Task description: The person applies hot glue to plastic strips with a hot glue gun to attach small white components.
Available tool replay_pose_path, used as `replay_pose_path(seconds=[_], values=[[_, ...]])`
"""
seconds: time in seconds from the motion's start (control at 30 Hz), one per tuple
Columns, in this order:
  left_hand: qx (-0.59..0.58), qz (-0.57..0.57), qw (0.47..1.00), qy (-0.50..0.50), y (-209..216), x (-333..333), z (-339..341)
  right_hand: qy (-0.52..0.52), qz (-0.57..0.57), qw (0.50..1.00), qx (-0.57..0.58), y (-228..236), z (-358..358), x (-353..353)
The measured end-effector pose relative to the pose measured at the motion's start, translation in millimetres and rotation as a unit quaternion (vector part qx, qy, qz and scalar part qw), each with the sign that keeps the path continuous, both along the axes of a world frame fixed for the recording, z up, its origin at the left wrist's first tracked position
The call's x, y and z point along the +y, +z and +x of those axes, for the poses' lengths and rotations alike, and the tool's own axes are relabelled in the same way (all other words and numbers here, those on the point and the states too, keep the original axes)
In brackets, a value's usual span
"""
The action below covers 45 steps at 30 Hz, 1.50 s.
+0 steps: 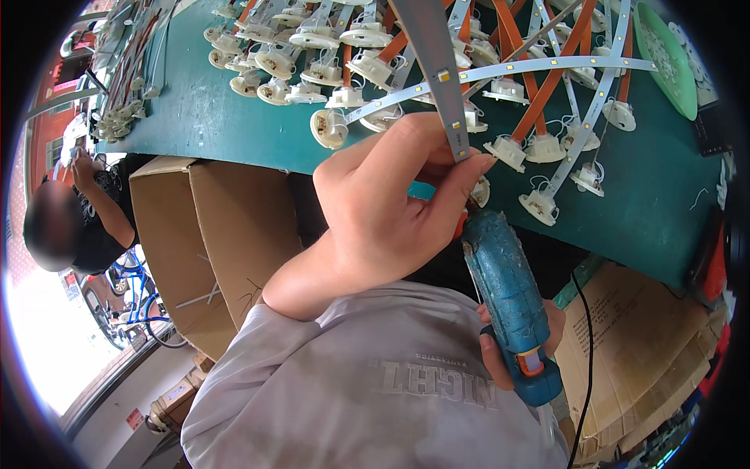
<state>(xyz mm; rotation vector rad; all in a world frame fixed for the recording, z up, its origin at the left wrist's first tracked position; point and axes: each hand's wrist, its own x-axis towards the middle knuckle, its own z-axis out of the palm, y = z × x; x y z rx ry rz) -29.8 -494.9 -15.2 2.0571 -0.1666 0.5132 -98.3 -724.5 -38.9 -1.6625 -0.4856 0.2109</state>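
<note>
My left hand point(383, 203) is closed, pinching the near end of a silvery LED strip point(441, 70) that rises up and away over the table. A small white end piece point(481, 192) shows just under those fingertips, partly hidden. Wrapped round the handle of a worn teal-blue hot glue gun point(508, 289) is my right hand point(551, 328), mostly covered by the gun's body. The gun's nozzle points up and sits close by the white end piece; whether they touch I cannot tell. A pale, translucent glue stick point(547, 422) pokes out of the gun's rear.
Across the green table point(226, 129) lie several LED strips with white round end caps point(328, 129). A green bowl point(664, 59) of small white parts stands far right. An open cardboard box point(223, 227), flattened cardboard point(633, 352) and a black cord point(587, 352) flank me. A person point(86, 211) sits at left.
</note>
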Motion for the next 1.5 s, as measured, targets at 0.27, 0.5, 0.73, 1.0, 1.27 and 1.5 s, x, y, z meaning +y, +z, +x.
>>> replay_pose_path(seconds=[0.27,0.5,0.73,1.0,1.27,1.5], values=[[0.006,0.003,1.000,0.003,0.1,-0.3,0.1,0.076,-0.034,0.996,-0.010,6.7,13.9,-6.8],[-0.002,0.017,1.000,0.005,-0.6,0.8,-0.4,0.057,-0.023,0.998,-0.002,4.6,9.5,-7.4],[-0.004,0.021,1.000,0.002,-0.3,2.3,-2.1,0.047,-0.039,0.997,0.045,10.1,7.3,-5.5],[-0.004,0.025,1.000,-0.006,0.0,3.0,-5.0,0.038,-0.055,0.990,0.122,14.0,-3.0,-9.0],[0.010,0.009,1.000,-0.019,1.2,2.0,-6.5,0.025,-0.029,0.999,-0.030,10.3,7.6,-4.3],[0.011,0.022,1.000,-0.019,3.0,1.3,-6.8,0.044,-0.051,0.997,-0.040,7.2,4.5,-9.1]])
